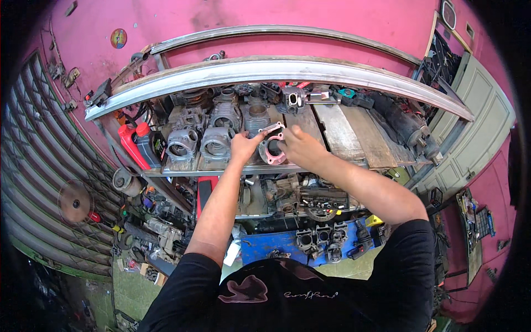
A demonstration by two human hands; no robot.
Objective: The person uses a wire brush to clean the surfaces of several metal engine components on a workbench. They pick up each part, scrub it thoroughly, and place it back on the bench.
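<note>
At the front edge of the wooden shelf (362, 130), an engine cylinder (273, 158) stands tilted, its round bore and flat pinkish face turned toward me. My left hand (244, 148) grips its upper left side, thumb and fingers closed on the metal. My right hand (304, 148) is at the right of the bore with its fingers curled in. Whatever those right fingers may hold is hidden behind the hand. To the left stand two grey engine housings (182, 145) (217, 144) with round openings, and another finned cylinder (256, 117) sits just behind my left hand.
A metal rail (287, 71) crosses above the shelf. Red and black bottles (145, 145) stand at its left end, and a long dark cylindrical part (401, 122) lies at the right. Below are a lower shelf of engine parts (287, 193) and a blue surface (265, 246) with more parts.
</note>
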